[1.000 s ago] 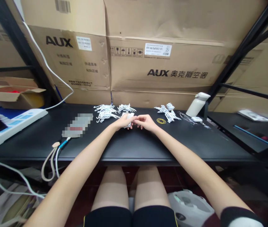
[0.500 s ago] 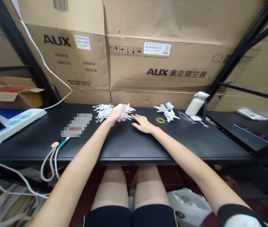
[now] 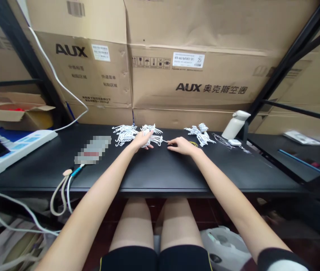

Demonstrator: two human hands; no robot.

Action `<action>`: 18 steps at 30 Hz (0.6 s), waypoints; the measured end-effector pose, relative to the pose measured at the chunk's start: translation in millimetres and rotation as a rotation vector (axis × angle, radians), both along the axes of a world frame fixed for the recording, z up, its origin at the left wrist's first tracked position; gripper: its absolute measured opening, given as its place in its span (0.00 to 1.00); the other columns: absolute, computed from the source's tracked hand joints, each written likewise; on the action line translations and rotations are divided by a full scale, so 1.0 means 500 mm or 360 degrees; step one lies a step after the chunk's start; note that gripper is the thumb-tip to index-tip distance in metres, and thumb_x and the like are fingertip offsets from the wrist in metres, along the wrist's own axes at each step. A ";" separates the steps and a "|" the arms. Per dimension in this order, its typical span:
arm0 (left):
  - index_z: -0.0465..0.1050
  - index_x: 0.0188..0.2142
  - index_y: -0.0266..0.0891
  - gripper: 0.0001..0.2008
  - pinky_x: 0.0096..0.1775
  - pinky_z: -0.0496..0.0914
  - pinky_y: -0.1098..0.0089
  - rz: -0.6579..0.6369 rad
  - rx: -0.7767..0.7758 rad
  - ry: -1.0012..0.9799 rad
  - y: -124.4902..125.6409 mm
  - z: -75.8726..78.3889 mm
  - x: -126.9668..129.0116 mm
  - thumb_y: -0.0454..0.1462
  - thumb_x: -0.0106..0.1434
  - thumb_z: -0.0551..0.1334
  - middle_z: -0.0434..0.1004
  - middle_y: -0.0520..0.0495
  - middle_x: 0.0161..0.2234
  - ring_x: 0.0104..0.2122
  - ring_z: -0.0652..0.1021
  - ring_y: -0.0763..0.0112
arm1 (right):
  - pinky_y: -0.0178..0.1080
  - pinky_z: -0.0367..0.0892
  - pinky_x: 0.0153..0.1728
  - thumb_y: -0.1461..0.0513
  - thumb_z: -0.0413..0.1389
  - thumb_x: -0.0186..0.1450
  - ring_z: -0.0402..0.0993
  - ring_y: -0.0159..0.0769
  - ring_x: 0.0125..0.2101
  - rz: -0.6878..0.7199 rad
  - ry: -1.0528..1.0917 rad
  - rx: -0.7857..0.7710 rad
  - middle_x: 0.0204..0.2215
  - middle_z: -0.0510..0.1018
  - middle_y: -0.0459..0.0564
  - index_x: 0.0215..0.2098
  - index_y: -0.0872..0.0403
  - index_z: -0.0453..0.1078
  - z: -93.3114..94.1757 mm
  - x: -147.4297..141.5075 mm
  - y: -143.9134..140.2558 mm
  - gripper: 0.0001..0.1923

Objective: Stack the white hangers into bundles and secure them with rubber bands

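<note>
A pile of thin white wire hooks (image 3: 124, 136) with curved ends lies on the black table. My left hand (image 3: 142, 141) is closed over the right part of the pile, thumb above and fingertips below. To its right, my right hand (image 3: 181, 146) pinches the tip of a single white wire hook (image 3: 164, 141) that sticks out of the bunch. Its far end is lost among the others. Yellow rubber bands (image 3: 194, 143) lie just behind my right hand, partly covered by it. Farther right sits a second white bundle of hooks (image 3: 200, 133).
At the right stand a white bottle (image 3: 235, 125) and a small white case (image 3: 234, 142) beside a clear cord. A phone-like blurred object (image 3: 93, 149) with a strap lies left. A white power strip (image 3: 18, 152), an open carton (image 3: 18, 113) and large cardboard boxes (image 3: 188, 98) surround the table (image 3: 154, 173).
My right hand has moved right, away from the pile, and its fingers have closed on a hook end. My left hand stays at the pile, shifted slightly. The view has tilted slightly.
</note>
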State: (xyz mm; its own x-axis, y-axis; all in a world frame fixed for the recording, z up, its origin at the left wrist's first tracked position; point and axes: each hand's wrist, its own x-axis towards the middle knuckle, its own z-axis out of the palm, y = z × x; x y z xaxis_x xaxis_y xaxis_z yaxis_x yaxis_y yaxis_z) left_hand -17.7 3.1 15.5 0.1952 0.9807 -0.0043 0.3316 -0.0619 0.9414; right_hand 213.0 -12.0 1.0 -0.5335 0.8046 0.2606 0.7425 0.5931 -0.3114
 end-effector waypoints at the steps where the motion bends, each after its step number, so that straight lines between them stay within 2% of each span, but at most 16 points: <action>1: 0.68 0.42 0.34 0.21 0.19 0.66 0.76 -0.0014 -0.0001 0.0000 0.000 0.000 0.001 0.50 0.62 0.56 0.76 0.36 0.46 0.22 0.78 0.69 | 0.40 0.67 0.43 0.60 0.56 0.61 0.77 0.44 0.39 -0.0022 0.0025 0.0004 0.38 0.81 0.52 0.38 0.53 0.78 0.000 0.010 0.004 0.10; 4: 0.67 0.42 0.35 0.20 0.18 0.66 0.75 -0.0058 0.0013 -0.0005 -0.002 0.001 0.003 0.50 0.62 0.56 0.76 0.36 0.45 0.21 0.78 0.69 | 0.36 0.67 0.38 0.66 0.58 0.58 0.77 0.39 0.33 -0.0184 0.0095 0.0061 0.31 0.81 0.51 0.30 0.55 0.77 -0.005 0.026 0.015 0.05; 9: 0.66 0.39 0.36 0.18 0.17 0.66 0.74 -0.0220 0.0050 0.0056 -0.009 0.000 0.008 0.49 0.64 0.54 0.79 0.39 0.40 0.19 0.77 0.69 | 0.35 0.66 0.34 0.70 0.57 0.56 0.74 0.36 0.29 -0.0391 0.0139 0.0052 0.28 0.80 0.51 0.31 0.56 0.76 -0.022 0.021 0.028 0.07; 13: 0.64 0.33 0.36 0.18 0.17 0.66 0.76 -0.0359 0.0080 0.0165 -0.016 0.000 0.014 0.51 0.63 0.55 0.79 0.42 0.33 0.18 0.75 0.73 | 0.35 0.66 0.33 0.72 0.55 0.56 0.73 0.36 0.27 -0.0440 0.0154 0.0014 0.26 0.79 0.53 0.26 0.58 0.75 -0.022 0.020 0.028 0.08; 18: 0.61 0.31 0.38 0.17 0.17 0.66 0.76 -0.0391 0.0124 0.0255 -0.011 -0.009 0.018 0.51 0.63 0.55 0.78 0.44 0.30 0.17 0.75 0.73 | 0.34 0.65 0.30 0.69 0.54 0.59 0.72 0.32 0.23 -0.0364 0.0244 -0.0023 0.22 0.77 0.48 0.30 0.57 0.75 -0.002 0.024 0.016 0.06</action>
